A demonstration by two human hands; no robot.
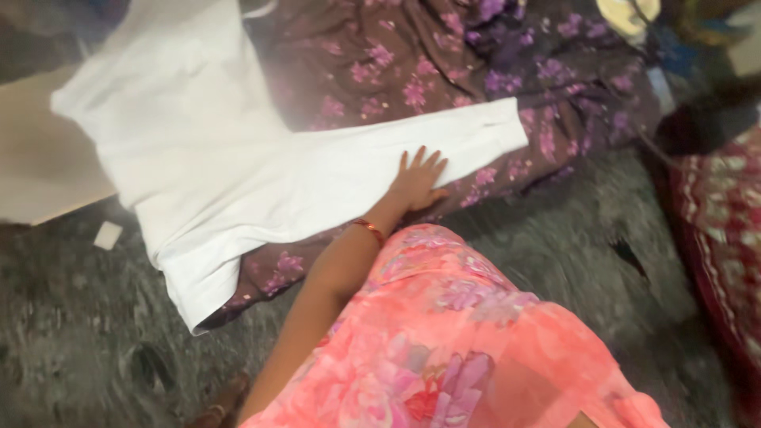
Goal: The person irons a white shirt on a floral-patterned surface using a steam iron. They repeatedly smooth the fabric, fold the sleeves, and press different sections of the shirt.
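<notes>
With my left hand [418, 184] laid flat, fingers spread, on the sleeve of the white cotton shirt [230, 166] spread over the purple floral cloth [444, 71] on the floor, I judge smoothing is underway; folding needs a pinch.

A smooth, matt white cloth garment [238, 174] is seen on purple flowered fabric [444, 71], over rough grey flooring [87, 333].
</notes>
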